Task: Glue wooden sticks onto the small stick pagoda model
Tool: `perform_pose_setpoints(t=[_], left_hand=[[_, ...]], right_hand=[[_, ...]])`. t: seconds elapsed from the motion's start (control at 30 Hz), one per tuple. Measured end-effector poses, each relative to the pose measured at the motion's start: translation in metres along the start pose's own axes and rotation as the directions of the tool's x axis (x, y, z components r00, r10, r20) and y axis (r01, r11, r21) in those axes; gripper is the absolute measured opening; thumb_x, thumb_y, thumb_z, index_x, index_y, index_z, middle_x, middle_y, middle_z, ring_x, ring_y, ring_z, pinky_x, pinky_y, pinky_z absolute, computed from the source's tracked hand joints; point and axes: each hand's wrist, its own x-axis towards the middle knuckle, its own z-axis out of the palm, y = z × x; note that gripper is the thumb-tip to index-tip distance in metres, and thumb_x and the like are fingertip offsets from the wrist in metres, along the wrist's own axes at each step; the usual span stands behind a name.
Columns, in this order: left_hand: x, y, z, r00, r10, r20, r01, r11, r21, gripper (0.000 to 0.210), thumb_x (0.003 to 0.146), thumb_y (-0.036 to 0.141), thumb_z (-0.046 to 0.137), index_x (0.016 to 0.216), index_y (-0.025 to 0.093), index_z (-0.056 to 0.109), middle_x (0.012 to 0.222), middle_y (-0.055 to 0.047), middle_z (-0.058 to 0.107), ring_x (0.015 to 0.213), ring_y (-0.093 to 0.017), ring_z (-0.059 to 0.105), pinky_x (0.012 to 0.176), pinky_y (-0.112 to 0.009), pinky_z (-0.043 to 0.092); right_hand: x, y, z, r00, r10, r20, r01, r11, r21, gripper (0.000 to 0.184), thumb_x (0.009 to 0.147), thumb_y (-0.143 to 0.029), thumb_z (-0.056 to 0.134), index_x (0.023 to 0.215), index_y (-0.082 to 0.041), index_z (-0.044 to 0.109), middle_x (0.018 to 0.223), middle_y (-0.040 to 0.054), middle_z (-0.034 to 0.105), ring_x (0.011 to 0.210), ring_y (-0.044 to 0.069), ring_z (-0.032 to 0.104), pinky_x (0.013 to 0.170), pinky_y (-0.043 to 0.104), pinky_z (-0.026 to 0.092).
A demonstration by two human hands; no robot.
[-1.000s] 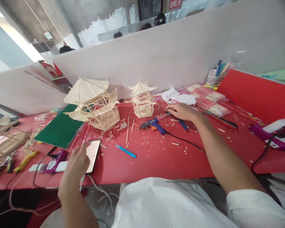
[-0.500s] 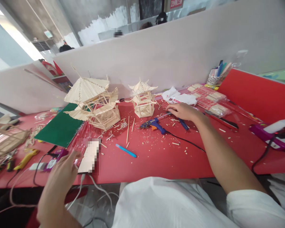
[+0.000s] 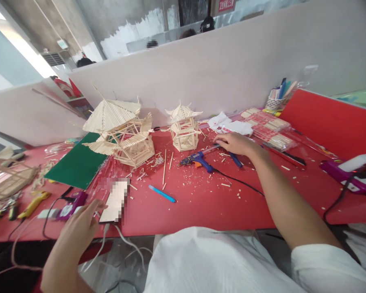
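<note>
My left hand (image 3: 82, 219) is low over the table's front left, fingers loosely apart at the left edge of a phone (image 3: 114, 203), whose screen is pixelated. It holds nothing. A white cable runs from the phone's lower end. My right hand (image 3: 234, 143) is lowered behind the blue glue gun (image 3: 201, 160), its fingers curled together near the back end of the clear glue stick (image 3: 210, 149). A blue handle (image 3: 236, 160) sticks out from under this hand. Whatever the fingers grip is hidden. A blue pen (image 3: 161, 193) lies between the hands.
Two stick-built pavilion models, a large one (image 3: 118, 134) and a small one (image 3: 184, 130), stand at the back. Stick scraps litter the red table (image 3: 183, 215). Packed sticks (image 3: 271, 130) and a red-handled knife (image 3: 288, 156) lie right; a green board (image 3: 79, 162) lies left.
My left hand has shifted slightly left and down, away from the phone's edge, with its fingers loosening. My right hand has stayed in place.
</note>
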Motion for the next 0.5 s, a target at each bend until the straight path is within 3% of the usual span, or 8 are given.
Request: perform_pose_setpoints(t=[0.13,0.37,0.5], left_hand=[[0.0,0.001,0.0,0.999,-0.004,0.047,0.004,1.0,0.002,0.044,0.078,0.011,0.038,0.115,0.023,0.06,0.122,-0.009,0.073,0.117,-0.023,0.068,0.102,-0.033,0.049],[-0.003,0.004,-0.009,0.997,0.03,-0.064,-0.027,0.998,0.054,0.04,0.077,0.019,0.037,0.109,0.023,0.062,0.115,-0.011,0.074,0.108,-0.025,0.071,0.092,-0.033,0.051],[-0.004,0.009,-0.013,0.998,0.062,-0.012,-0.061,0.998,0.03,0.034,0.075,0.02,0.038,0.096,0.024,0.065,0.104,-0.007,0.076,0.099,-0.023,0.072,0.089,-0.032,0.051]], right_hand=[[0.0,-0.001,0.0,1.0,-0.004,0.001,0.004,1.0,0.007,0.029,0.098,-0.033,0.049,0.113,-0.03,0.073,0.11,0.0043,0.078,0.099,0.027,0.071,0.086,0.039,0.051],[0.0,0.001,0.001,1.0,0.001,0.012,-0.001,1.0,0.011,0.029,0.099,-0.033,0.048,0.115,-0.029,0.072,0.113,0.0045,0.078,0.101,0.027,0.071,0.088,0.039,0.05],[0.0,0.0,0.0,1.0,-0.007,-0.006,0.007,1.0,0.013,0.028,0.098,-0.032,0.05,0.113,-0.03,0.074,0.112,0.0047,0.078,0.101,0.027,0.071,0.087,0.038,0.05]])
